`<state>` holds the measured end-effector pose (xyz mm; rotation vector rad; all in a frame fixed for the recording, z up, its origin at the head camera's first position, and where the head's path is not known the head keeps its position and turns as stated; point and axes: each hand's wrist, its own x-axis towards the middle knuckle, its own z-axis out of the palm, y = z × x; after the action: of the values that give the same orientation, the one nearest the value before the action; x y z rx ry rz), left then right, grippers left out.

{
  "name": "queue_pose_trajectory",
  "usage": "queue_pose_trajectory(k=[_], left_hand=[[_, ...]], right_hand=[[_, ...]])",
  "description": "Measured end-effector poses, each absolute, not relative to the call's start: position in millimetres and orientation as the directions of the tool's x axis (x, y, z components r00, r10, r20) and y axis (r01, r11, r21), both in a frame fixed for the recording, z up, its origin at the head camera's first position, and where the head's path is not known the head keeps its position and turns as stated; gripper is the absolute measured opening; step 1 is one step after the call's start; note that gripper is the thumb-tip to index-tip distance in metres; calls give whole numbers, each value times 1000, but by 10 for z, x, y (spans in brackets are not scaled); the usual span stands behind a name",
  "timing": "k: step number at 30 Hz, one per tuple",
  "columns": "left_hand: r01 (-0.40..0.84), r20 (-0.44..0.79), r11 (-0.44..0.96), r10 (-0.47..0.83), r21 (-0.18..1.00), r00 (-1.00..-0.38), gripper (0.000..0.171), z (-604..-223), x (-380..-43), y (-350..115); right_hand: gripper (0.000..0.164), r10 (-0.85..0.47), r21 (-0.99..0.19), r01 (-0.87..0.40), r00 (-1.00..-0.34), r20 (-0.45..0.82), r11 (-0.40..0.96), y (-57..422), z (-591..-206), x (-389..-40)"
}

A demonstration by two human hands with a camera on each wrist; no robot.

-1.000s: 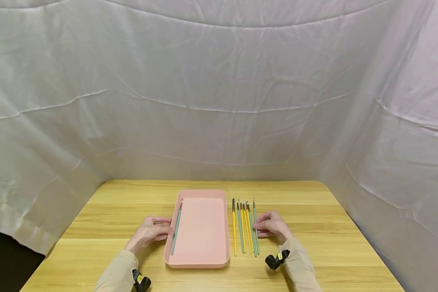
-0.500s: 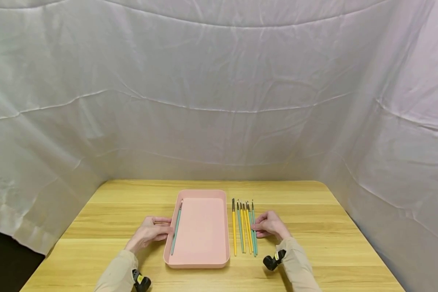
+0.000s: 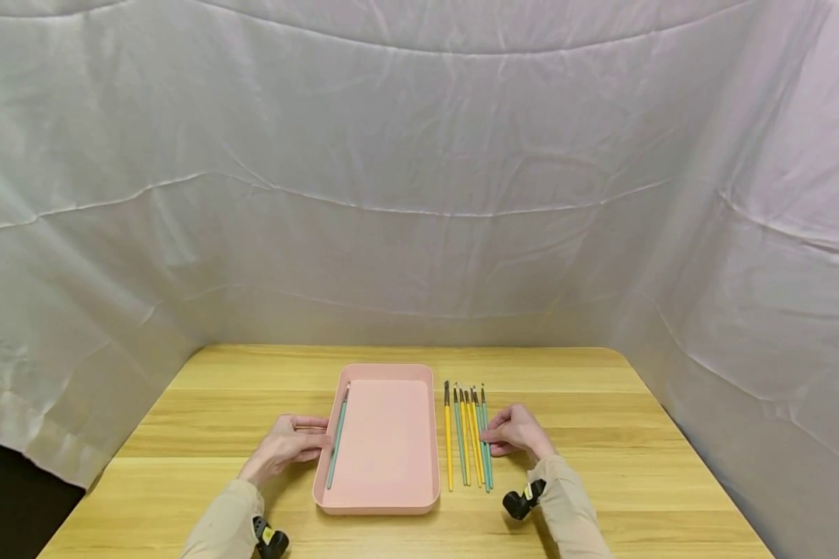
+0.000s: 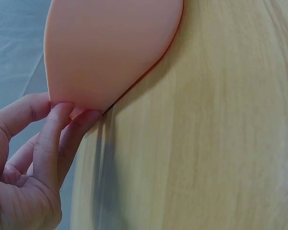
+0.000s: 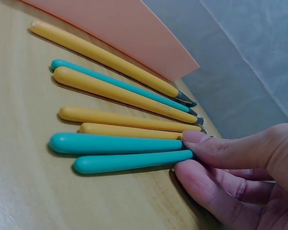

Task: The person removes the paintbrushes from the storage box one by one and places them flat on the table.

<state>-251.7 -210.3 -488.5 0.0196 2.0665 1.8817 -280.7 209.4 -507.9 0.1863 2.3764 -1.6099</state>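
A shallow pink tray (image 3: 391, 450) lies on the table, with one teal paintbrush (image 3: 338, 439) along its left inner side. My left hand (image 3: 290, 444) holds the tray's left wall; in the left wrist view its fingertips (image 4: 92, 115) lie against the pink side, one up at the rim. Right of the tray, several yellow and teal brushes lie side by side, bristles pointing away. My right hand (image 3: 517, 431) pinches the rightmost teal paintbrush (image 5: 134, 161) between thumb and index finger. The thumb also meets the teal brush (image 5: 115, 143) beside it. Fingers hide the front parts of both.
The outermost yellow brush (image 3: 449, 446) lies close to the tray's right wall. The wooden table (image 3: 601, 435) extends to both sides. A pale grey curtain (image 3: 419, 194) encloses the back and sides. Each sleeve carries a small black camera (image 3: 524, 499).
My right hand has slid the rightmost teal paintbrush left, close against the neighbouring brushes. The left hand and tray look unmoved.
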Motion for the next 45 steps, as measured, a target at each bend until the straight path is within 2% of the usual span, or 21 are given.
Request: queue_pose_trajectory(k=[7,11,16,19,25,31,45], left_hand=[[-222,-244,118,232,968,-942,52,-4885,-2518,-2095],[-220,-243,121,233,968,-942,53,-4884,-2520,-2095],[-214,-237,119,237,969,-942,53,-4880,-2523,-2101],[-215,-238,117,236,970,-942,52,-4878,-2524,-2101],[-211,-233,115,238,971,-943,52,-4878,-2523,-2095],[-209,-232,122,234,970,-944,52,-4884,-2523,-2103],[-210,-236,130,230,969,-944,53,-4895,-2516,-2100]], right_hand=[[15,-23,-888,242,-962,-272,390,2085,-5057,-2791],[14,1,-910,188,-979,-202,369,2002,-4997,-2788],[18,-126,-948,23,-990,-66,317,1739,-4811,-2808],[21,-205,-961,-25,-978,-33,275,1484,-4677,-2809],[24,-309,-978,18,-947,-84,210,970,-4527,-2837],[21,-372,-972,52,-918,-137,230,608,-4475,-2912],[12,-367,-966,168,-901,-232,197,80,-4703,-3004]])
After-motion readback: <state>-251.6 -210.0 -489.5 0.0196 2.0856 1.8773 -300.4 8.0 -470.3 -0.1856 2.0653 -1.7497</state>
